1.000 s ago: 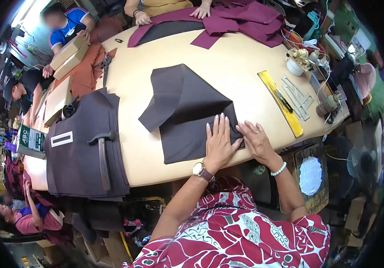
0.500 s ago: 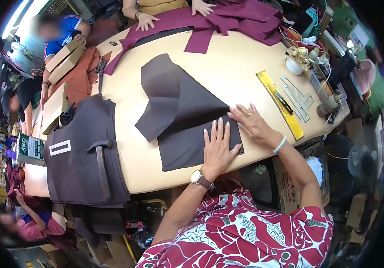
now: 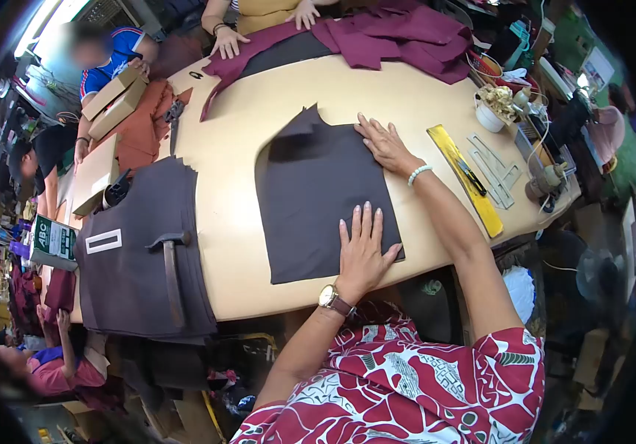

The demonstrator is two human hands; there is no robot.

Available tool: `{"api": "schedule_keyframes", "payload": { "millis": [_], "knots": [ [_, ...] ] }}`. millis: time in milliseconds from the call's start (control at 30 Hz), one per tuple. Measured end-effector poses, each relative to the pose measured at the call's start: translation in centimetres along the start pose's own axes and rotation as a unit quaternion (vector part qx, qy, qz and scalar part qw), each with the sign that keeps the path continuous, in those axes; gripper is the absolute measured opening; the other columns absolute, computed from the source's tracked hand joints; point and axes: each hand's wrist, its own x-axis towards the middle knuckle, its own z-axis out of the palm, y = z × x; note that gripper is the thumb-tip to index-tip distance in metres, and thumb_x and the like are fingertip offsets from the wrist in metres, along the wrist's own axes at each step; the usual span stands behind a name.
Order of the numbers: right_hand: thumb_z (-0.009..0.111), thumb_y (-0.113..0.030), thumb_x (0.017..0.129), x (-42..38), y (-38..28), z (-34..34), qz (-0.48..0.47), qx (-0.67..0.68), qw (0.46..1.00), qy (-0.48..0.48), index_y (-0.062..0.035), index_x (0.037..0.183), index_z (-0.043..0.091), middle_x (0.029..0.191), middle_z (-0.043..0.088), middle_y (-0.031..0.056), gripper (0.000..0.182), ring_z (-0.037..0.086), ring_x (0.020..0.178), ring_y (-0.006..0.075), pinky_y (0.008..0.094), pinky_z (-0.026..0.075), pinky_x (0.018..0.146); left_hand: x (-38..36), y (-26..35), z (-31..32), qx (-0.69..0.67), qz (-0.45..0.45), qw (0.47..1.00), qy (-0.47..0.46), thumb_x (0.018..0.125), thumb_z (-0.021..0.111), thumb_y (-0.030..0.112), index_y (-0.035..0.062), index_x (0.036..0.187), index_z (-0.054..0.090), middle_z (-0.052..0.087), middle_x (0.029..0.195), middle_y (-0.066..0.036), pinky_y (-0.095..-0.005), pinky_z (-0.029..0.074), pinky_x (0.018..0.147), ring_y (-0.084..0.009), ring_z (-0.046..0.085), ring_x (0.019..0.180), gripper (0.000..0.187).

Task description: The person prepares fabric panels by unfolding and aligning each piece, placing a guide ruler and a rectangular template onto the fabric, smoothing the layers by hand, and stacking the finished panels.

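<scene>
Right hand (image 3: 389,146), spread, has slid up the dark-brown, thin, flexible sheet (image 3: 314,203), now mostly unfolded; left hand (image 3: 363,255) rests spread.

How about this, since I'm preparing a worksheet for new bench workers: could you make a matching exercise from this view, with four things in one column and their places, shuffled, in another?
Things
1. Hammer
2. Left hand
3. Black-handled knife
4. Right hand

Places
A. At the far right corner of the dark brown sheet
B. On the yellow strip
C. On the stack of dark brown pieces
D. Flat on the near part of the dark brown sheet

Pairs: 1-C, 2-D, 3-B, 4-A
</scene>
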Motion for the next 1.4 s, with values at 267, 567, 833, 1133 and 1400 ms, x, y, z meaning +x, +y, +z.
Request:
{"api": "schedule_keyframes", "payload": {
  "millis": [267, 567, 833, 1133, 1400],
  "knots": [
    [0.041, -0.026, 0.096, -5.9, -1.4, -1.4, -0.016, -0.005, 1.0, -0.022, -0.0138, 0.148, 0.008, 0.142, 0.041, 0.0034, 0.062, 0.018, 0.139, 0.0326, 0.0563, 0.005, 0.111, -5.4, 2.2, -2.4, 0.0, 0.019, 0.999, -0.045, 0.085, 0.053, 0.052, -0.0014, 0.135, 0.039, 0.031, 0.142, -0.024, -0.0575, 0.022, 0.104, -0.0367, 0.028, 0.134, 0.075],
    [0.052, -0.035, 0.085, -5.2, -0.2, 0.6, 0.009, -0.099, 0.994, 0.051, -0.0108, 0.147, 0.015, 0.142, 0.036, 0.0178, 0.075, 0.022, 0.137, 0.039, 0.0615, 0.006, 0.108, 9.9, -3.0, -2.9, 0.008, 0.103, 0.995, -0.012, 0.087, 0.056, 0.024, 0.0014, 0.099, 0.061, 0.061, 0.097, -0.016, -0.0441, 0.047, 0.077, -0.0339, 0.058, 0.093, 0.026],
    [0.051, -0.032, 0.088, -10.7, 3.6, -3.8, 0.231, -0.198, 0.916, 0.263, -0.0078, 0.129, 0.05, 0.143, 0.037, 0.0102, 0.047, 0.031, 0.132, 0.0377, 0.0626, 0.012, 0.107, 16.6, -6.3, -1.4, -0.049, 0.043, 0.997, -0.028, 0.079, 0.065, 0.017, 0.0048, 0.083, 0.069, 0.062, 0.098, -0.014, -0.0396, 0.047, 0.079, -0.0314, 0.058, 0.093, 0.013],
    [0.063, -0.022, 0.082, -16.8, 4.5, -6.4, 0.329, -0.211, 0.883, 0.261, -0.0067, 0.098, 0.065, 0.118, 0.057, 0.0096, 0.022, 0.046, 0.118, 0.0299, 0.0506, 0.031, 0.099, 21.3, -7.5, -1.9, -0.072, -0.115, 0.974, -0.183, 0.059, 0.083, 0.026, 0.0087, 0.09, 0.069, 0.068, 0.097, -0.012, -0.043, 0.044, 0.086, -0.0288, 0.062, 0.098, 0.039],
    [0.055, -0.006, 0.088, -14.4, -0.2, -4.6, 0.18, 0.347, 0.866, 0.312, -0.0028, 0.106, 0.064, 0.08, 0.061, -0.0004, 0.02, 0.055, 0.067, 0.0085, 0.0217, 0.044, 0.059, 17.5, -8.5, -4.3, -0.27, -0.042, 0.956, -0.101, 0.064, 0.079, 0.012, 0.0017, 0.086, 0.062, 0.067, 0.081, -0.013, -0.031, 0.05, 0.071, -0.0197, 0.064, 0.079, 0.03]
  ]
}}
